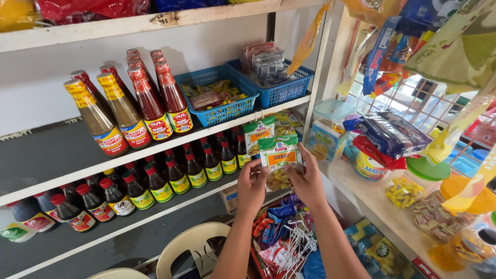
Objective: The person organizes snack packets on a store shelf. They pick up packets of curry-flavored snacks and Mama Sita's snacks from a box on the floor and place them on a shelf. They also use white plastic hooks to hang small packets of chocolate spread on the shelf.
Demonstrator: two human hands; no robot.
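Both my hands are raised to a green-topped spice sachet [279,156] that hangs from the edge of the white shelf [155,146]. My left hand [251,185] pinches its lower left side, and my right hand [308,181] grips its lower right corner. A second, similar sachet [258,132] hangs just behind and to the left. Rows of small dark sauce bottles [178,175] with red caps stand on the lower shelf to the left of my hands.
Tall brown and red sauce bottles [129,111] stand on the middle shelf beside two blue baskets [227,95] of packets. Snack bags hang at right over a counter with plastic jars [426,181]. Plastic chairs [194,248] and a wire rack of sweets [289,240] sit below.
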